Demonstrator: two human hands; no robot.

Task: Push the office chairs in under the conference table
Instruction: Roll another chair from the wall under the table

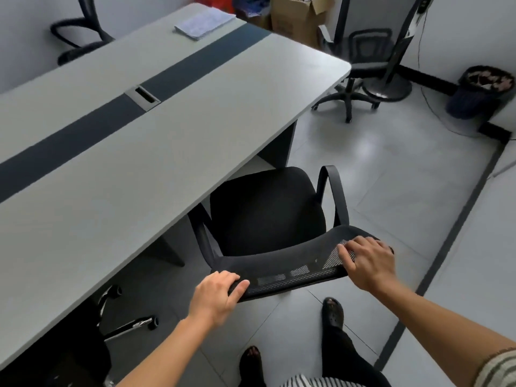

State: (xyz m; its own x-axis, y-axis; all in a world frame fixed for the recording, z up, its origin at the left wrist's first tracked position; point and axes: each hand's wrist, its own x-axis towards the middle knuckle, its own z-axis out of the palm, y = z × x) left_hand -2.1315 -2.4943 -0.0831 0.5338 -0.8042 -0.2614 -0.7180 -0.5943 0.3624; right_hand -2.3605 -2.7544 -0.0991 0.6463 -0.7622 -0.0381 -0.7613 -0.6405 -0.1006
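A black office chair (265, 213) with a mesh backrest stands at the long side of the grey conference table (195, 113). Its seat front and left armrest are just under the table edge. My left hand (217, 294) grips the left end of the backrest's top rail. My right hand (368, 261) lies over the right end of that rail, fingers curled on the mesh. Another chair's wheeled base (122, 319) shows under the table at lower left. A third chair (360, 68) stands away from the table's far end, and a fourth chair (81, 37) is at the far side.
A paper pad (203, 22) lies on the tabletop near a cable port (143, 97). A fan stand base (388, 88), cardboard box (296, 18) and waste bin (480, 90) sit by the far wall. My feet (332, 311) are on the tiled floor behind the chair.
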